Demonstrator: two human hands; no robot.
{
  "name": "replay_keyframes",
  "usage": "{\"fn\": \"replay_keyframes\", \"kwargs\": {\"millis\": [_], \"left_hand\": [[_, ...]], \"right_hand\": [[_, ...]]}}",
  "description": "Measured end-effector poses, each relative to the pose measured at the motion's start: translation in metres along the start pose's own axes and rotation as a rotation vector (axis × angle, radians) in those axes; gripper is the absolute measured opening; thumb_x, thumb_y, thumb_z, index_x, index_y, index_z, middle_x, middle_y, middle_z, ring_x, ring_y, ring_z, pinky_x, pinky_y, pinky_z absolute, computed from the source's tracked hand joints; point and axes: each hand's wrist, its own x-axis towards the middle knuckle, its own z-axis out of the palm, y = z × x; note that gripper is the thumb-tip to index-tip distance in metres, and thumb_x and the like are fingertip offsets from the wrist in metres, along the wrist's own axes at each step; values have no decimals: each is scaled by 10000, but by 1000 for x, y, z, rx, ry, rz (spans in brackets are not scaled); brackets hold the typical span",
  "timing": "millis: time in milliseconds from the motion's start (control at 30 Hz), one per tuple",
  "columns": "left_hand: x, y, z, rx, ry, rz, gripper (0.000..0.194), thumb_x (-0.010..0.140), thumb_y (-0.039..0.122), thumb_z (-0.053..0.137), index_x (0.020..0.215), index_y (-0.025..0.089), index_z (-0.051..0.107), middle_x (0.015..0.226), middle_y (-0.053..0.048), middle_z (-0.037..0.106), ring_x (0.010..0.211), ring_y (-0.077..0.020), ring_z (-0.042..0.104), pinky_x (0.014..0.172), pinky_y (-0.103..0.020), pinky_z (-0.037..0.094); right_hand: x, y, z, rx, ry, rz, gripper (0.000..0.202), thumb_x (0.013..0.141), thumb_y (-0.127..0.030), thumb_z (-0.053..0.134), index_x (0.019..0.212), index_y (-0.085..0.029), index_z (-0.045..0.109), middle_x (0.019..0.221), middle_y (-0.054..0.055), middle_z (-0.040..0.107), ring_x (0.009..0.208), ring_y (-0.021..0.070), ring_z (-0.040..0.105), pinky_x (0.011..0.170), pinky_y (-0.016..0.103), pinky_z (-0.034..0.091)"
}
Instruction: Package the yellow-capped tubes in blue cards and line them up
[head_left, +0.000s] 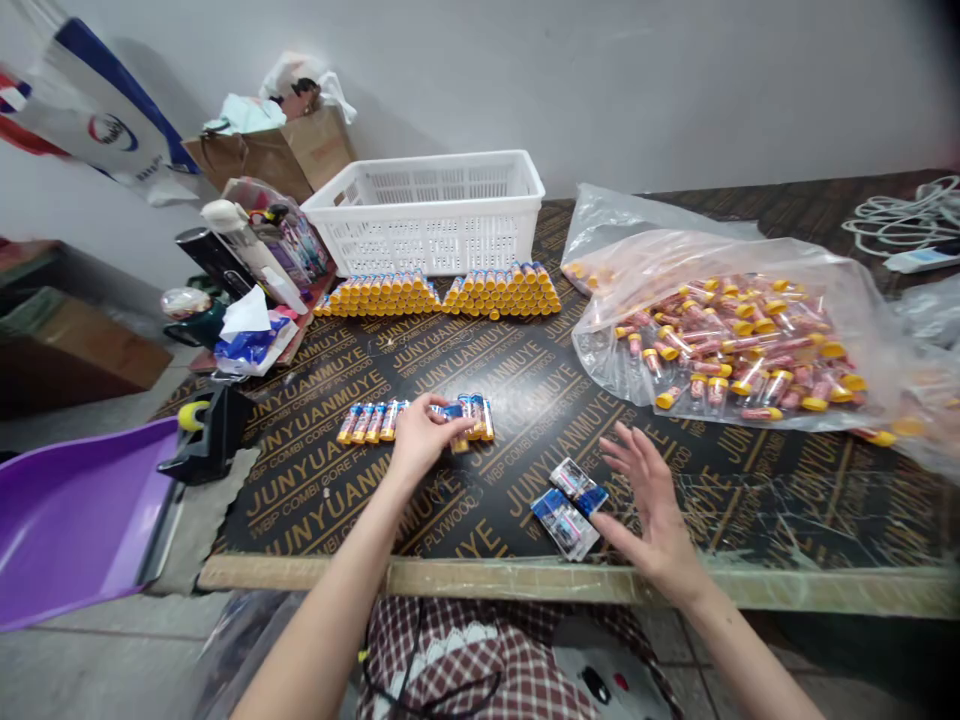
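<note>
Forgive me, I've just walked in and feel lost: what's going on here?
A person's left hand is at a row of tubes; whether it holds one is unclear. The right hand is open beside some flat printed pieces. Stacked tubes lie in two piles before a white basket, and loose tubes lie in a clear bag on the right.

Likely a small packing workshop: the surface (285,500), lettered as plywood, bears a white plastic crate (442,235). Yellow-capped tubes (502,295) are stacked before the crate, a clear bag (735,255) of loose tubes (757,335) lies right of it, a tape dispenser (214,440) front-left.
</note>
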Motion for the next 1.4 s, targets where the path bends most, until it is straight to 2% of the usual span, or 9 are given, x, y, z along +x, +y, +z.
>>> {"fn": "replay_keyframes", "kwargs": {"millis": [133, 267, 367, 433, 633, 800, 1033, 1200, 1400], "left_hand": [[39, -10, -17, 437, 40, 121, 443, 582, 501, 710, 845, 159, 608, 567, 8, 579, 576, -181, 567, 544, -263, 385], [39, -9, -18, 583, 57, 158, 467, 665, 555, 611, 903, 155, 642, 627, -28, 614, 640, -209, 586, 612, -289, 399], [19, -4, -16, 512, 189, 186, 465, 730, 574, 529, 913, 165, 654, 618, -18, 607, 629, -197, 577, 615, -283, 396], [-2, -3, -11, 420, 190, 206, 460, 739, 592, 512, 852, 172, 663, 592, -7, 595, 590, -178, 554, 581, -268, 390], [-60, -25, 26, 264, -134, 154, 410, 725, 572, 554, 762, 183, 676, 569, 3, 602, 530, -150, 527, 532, -235, 406], [-74, -43, 43, 246, -194, 133, 404, 725, 569, 560, 746, 184, 679, 534, 10, 573, 509, -144, 504, 516, -231, 396], [-73, -31, 52, 188, -246, 105, 402, 740, 571, 546, 778, 198, 690, 699, -26, 675, 632, -178, 588, 619, -254, 460], [-81, -20, 75, 221, -379, 209, 385, 801, 522, 489, 857, 205, 700, 783, -50, 663, 655, -174, 585, 642, -269, 458], [-83, -12, 87, 447, -447, 208, 320, 798, 469, 505, 891, 216, 678, 811, -43, 638, 692, -186, 595, 652, -280, 430]], "right_hand": [[34, 31, -22, -388, 116, 4, 569, 809, -411, 580, 1326, -268, 391, 1391, 84, 394, 1270, 255, 395, 1031, 451, 366], [80, 70, -53, -819, 243, 142, 430, 850, -461, 467, 1185, -202, 541, 1317, 129, 452, 1242, 274, 391, 1023, 461, 319], [118, 94, -79, -966, 319, 263, 462, 857, -480, 429, 1213, -201, 528, 1352, 161, 387, 1264, 325, 308, 1001, 526, 253], [143, 105, -93, -1039, 328, 333, 507, 842, -525, 429, 1217, -198, 522, 1337, 179, 383, 1250, 353, 288, 970, 545, 243], [207, 125, -104, -1173, 221, 467, 572, 765, -552, 519, 1134, -117, 558, 1209, 210, 485, 1178, 366, 360, 983, 554, 182], [235, 134, -88, -1201, 122, 598, 697, 712, -574, 594, 1230, -119, 494, 1313, 195, 426, 1201, 363, 383, 985, 538, 252], [218, 129, -86, -1192, 40, 734, 439, 857, -455, 534, 1187, -166, 511, 1301, 109, 463, 1127, 263, 490, 906, 470, 432], [173, 113, -92, -1206, -29, 725, 372, 898, -402, 496, 1187, -169, 504, 1195, 92, 539, 1015, 217, 562, 853, 430, 479], [116, 84, -84, -1209, -133, 679, 346, 911, -383, 464, 1180, -167, 488, 1117, 84, 563, 917, 195, 587, 798, 400, 490]]}}
